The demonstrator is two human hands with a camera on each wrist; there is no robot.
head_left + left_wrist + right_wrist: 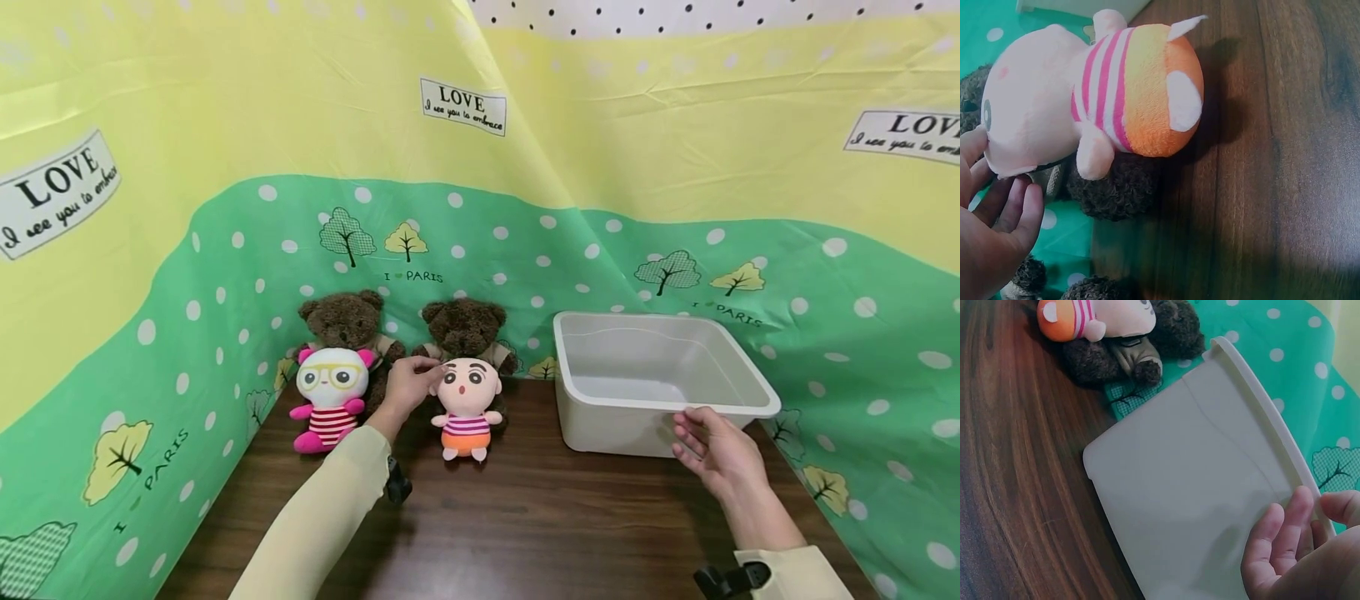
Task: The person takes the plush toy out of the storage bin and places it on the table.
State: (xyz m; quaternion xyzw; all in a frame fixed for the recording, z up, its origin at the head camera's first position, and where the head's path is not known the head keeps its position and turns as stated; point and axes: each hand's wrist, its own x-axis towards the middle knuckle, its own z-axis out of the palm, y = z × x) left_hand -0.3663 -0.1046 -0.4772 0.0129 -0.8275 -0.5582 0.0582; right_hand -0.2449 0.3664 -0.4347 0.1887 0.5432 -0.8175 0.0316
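Note:
A plush doll (463, 400) with thick eyebrows, a striped top and orange shorts sits upright before a brown teddy bear (462, 328). My left hand (411, 382) pinches the side of the doll's head; the left wrist view shows the thumb (974, 145) by its face and the fingers curving behind. To the left, a pink-and-white panda plush (332, 385) with yellow glasses leans before another brown teddy bear (345, 320). My right hand (722, 450) is at the front rim of a grey plastic bin (615, 425), its fingers (1266, 534) loosely bent beside the outer wall.
The dark wooden table (517, 525) stretches in front of the toys and the bin. A green and yellow printed cloth (525, 258) hangs behind and along both sides, close behind the bears and the bin.

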